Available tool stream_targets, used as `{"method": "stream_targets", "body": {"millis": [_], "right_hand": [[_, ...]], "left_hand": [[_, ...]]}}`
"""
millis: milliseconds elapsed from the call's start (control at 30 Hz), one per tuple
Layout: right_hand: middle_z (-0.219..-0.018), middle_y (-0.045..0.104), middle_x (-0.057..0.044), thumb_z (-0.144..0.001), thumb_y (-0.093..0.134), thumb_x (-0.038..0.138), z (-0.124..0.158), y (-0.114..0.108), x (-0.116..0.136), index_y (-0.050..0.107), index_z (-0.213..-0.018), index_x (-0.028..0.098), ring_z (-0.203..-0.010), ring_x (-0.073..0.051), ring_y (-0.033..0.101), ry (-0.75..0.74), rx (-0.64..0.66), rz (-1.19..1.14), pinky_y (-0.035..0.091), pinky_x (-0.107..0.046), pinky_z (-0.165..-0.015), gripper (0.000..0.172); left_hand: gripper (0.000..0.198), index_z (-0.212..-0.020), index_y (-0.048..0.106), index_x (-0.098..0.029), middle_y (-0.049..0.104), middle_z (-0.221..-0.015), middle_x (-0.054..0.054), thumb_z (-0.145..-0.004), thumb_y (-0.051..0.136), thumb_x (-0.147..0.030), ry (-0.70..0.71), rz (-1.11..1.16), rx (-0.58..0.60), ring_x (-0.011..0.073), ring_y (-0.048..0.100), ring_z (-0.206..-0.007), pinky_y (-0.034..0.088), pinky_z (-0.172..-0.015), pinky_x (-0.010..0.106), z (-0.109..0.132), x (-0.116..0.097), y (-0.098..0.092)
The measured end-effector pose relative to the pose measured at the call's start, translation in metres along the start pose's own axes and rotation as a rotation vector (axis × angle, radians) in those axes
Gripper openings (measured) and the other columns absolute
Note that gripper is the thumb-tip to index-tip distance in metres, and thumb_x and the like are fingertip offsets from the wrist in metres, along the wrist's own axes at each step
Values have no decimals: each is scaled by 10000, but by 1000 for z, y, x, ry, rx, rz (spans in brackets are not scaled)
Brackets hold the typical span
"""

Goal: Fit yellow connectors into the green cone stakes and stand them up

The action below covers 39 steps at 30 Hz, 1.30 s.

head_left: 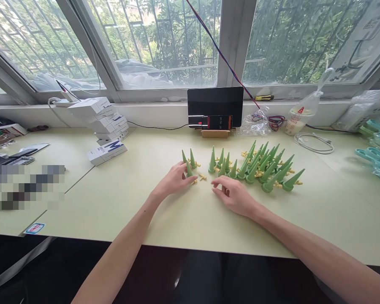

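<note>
My left hand [178, 178] is closed round a green cone [189, 170] on the pale table, thumb on its right side. Two more green cones, one of them [193, 159] with a yellow piece beside it, stand just behind that hand. A small yellow piece [203, 177] lies between my hands. My right hand [230, 193] hovers low over the table, its thumb and fingers apart with nothing between them. Behind and to the right of it stand several green cones [251, 172] in a cluster, many with yellow pieces [259, 173] at their bases.
A dark screen [215, 103] with a phone [217, 122] in front stands at the back. White boxes [106, 120] are stacked back left. A bagged cup [299, 118], a coiled white cable [315, 143] and teal items [375, 158] are on the right.
</note>
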State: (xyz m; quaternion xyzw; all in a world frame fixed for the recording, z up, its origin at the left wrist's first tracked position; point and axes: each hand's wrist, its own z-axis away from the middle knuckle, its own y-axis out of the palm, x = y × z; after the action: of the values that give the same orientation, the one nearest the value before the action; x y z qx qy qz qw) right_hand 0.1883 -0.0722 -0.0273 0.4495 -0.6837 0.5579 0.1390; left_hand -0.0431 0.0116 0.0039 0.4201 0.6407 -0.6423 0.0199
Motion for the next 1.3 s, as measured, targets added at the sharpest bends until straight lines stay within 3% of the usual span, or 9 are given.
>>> {"method": "stream_targets", "body": {"millis": [100,167,333,500,700,900,1133,1300], "right_hand": [[-1280,586,-92,-957,475,214,-4,6,1,571,-1260,232,-883,-180,647,-73,6,97,521,-326,-788,318],[-1425,496,-83,-967,453,226,-7,10,3,502,-1369,261,-1073,-228,626,-92,53,214,518,-362,-864,406],[-1566,323,-75,-998,389,312,-15,18,6,370,-1490,274,-970,-239,690,-57,155,459,547,-356,-766,493],[-1537,375,-80,-1010,364,317,-17,20,5,438,-1452,200,-1123,-268,640,-65,164,514,546,-355,-808,464],[-1462,491,-84,-1013,357,260,-15,18,5,555,-1344,165,-1190,-266,601,-80,115,460,533,-368,-888,397],[-1306,621,-82,-1004,367,176,-14,14,-2,676,-1137,181,-1131,-235,623,-78,48,332,515,-351,-906,336],[-1149,630,-81,-941,427,71,-11,9,-11,648,-1052,195,-927,-188,644,-67,55,283,490,-301,-790,277],[-1083,593,-73,-921,421,45,-10,5,-10,599,-993,196,-833,-168,613,-30,83,310,448,-280,-716,245]], "left_hand": [[316,-1039,667,-200,630,-1041,74,-812,646,-419,18,39,34,141,573,-685,503,-611,271,0,2,0],[317,-1060,659,-202,636,-1035,71,-805,652,-391,33,57,42,132,560,-652,490,-588,265,-1,3,1],[194,-894,640,-169,636,-841,39,-820,629,-348,44,86,15,111,503,-567,408,-514,236,-2,4,7],[198,-768,565,-175,575,-723,8,-805,645,-352,24,60,-36,114,458,-554,379,-508,241,-3,1,12],[188,-799,563,-178,622,-813,29,-814,642,-348,25,61,-79,121,483,-584,422,-553,258,-3,1,17],[193,-856,619,-179,668,-924,67,-880,557,-360,20,40,-98,140,541,-635,478,-611,287,-5,5,19],[205,-914,645,-179,675,-834,63,-892,541,-354,5,77,-207,163,593,-663,504,-586,284,-7,6,16],[276,-898,604,-166,692,-906,86,-906,536,-434,2,213,-260,161,624,-680,514,-594,279,-6,-5,13]]}}
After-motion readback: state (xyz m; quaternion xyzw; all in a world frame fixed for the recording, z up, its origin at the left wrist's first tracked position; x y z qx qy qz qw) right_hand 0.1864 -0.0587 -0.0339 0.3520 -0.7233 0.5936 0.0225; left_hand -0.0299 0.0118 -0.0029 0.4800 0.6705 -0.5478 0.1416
